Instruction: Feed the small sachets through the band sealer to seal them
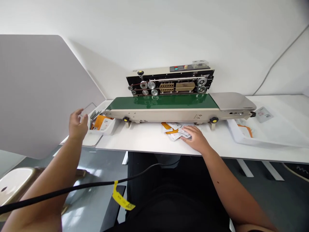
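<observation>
My left hand (78,125) is raised at the left, beside a white bin (109,128) of orange and white packets (101,123). Its thumb and fingers are curled at the edge of a thin, see-through flat packet (89,109), whose contents I cannot make out. My right hand (195,139) rests on the table below the conveyor, fingers closed over small white printed packets (184,132). More white and orange packets (172,130) lie loosely against them, partly under the conveyor's edge.
A band sealing machine (170,85) with a green conveyor belt (164,101) stands along the wall. A white tray (238,137) with packets sits at the right, a printed packet (264,114) near it. A black cable (96,184) with a yellow tag crosses in front of me.
</observation>
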The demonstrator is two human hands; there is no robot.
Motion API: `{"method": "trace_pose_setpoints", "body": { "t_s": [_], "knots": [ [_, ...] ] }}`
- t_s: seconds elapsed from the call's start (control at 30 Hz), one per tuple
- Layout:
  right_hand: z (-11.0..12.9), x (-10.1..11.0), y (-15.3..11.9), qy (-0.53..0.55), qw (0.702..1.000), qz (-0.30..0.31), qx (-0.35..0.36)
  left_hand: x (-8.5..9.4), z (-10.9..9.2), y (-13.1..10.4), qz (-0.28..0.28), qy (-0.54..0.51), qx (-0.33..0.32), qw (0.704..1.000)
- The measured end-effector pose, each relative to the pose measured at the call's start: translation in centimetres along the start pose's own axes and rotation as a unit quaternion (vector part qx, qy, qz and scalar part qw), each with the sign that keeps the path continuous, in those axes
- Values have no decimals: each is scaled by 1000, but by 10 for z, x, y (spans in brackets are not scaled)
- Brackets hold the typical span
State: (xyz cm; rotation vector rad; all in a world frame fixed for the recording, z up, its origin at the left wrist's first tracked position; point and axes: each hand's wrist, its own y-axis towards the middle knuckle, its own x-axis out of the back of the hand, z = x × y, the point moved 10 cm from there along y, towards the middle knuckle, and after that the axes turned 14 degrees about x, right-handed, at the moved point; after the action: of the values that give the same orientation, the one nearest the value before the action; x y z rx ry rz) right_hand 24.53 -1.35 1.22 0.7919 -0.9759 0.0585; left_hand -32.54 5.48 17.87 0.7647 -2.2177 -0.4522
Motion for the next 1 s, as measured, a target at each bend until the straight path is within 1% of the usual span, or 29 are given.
{"method": "trace_pose_setpoints", "body": {
  "t_s": [0.03,0.07,0.1,0.13,0.17,0.2,0.23,0.27,0.3,0.37,0.4,0.43,0.5,0.53,0.6,0.67,0.73,0.8,0.87,0.93,1.0],
  "knots": [
    [0,0,0,-1,1000,0,1,8,-9,-10,-52,-20,1,998],
    [1,1,0,-1,1000,-2,2,10,-20,-24,-88,-34,-10,996],
    [2,1,1,-1,1000,-4,3,9,-32,-40,-111,-46,-26,992],
    [3,2,1,-3,1000,-4,6,3,-46,-58,-121,-56,-50,990],
    [5,2,2,-8,1000,0,10,-10,-62,-77,-102,-63,-81,989],
    [7,1,2,-15,1000,7,16,-25,-80,-97,-73,-73,-120,987],
    [10,1,3,-24,999,16,21,-48,-100,-118,-13,-81,-169,982],
    [12,0,3,-33,999,24,23,-74,-121,-141,60,-88,-218,970],
    [13,0,3,-40,999,29,22,-100,-142,-164,133,-92,-263,951],
    [14,1,3,-49,998,27,11,-150,-178,-204,254,-96,-321,907],
    [14,2,3,-52,998,24,8,-173,-193,-219,302,-91,-341,886],
    [15,3,3,-55,998,22,8,-193,-207,-231,335,-89,-352,870],
    [20,3,4,-55,998,18,28,-225,-227,-246,379,-104,-368,843],
    [23,3,4,-51,998,13,46,-238,-233,-252,396,-111,-377,830],
    [31,5,5,-29,996,-5,90,-259,-236,-262,413,-111,-393,814],
    [40,8,6,3,991,-27,133,-277,-231,-269,426,-97,-398,807],
    [48,10,6,31,984,-45,171,-290,-222,-271,439,-80,-381,810],
    [55,12,6,46,977,-63,199,-298,-214,-268,448,-66,-354,818],
    [59,11,6,53,972,-73,216,-302,-210,-264,457,-59,-330,824],
    [62,10,6,57,970,-76,225,-303,-210,-262,469,-67,-321,820],
    [64,10,6,58,969,-77,226,-300,-212,-261,482,-96,-322,809]
  ]
}}
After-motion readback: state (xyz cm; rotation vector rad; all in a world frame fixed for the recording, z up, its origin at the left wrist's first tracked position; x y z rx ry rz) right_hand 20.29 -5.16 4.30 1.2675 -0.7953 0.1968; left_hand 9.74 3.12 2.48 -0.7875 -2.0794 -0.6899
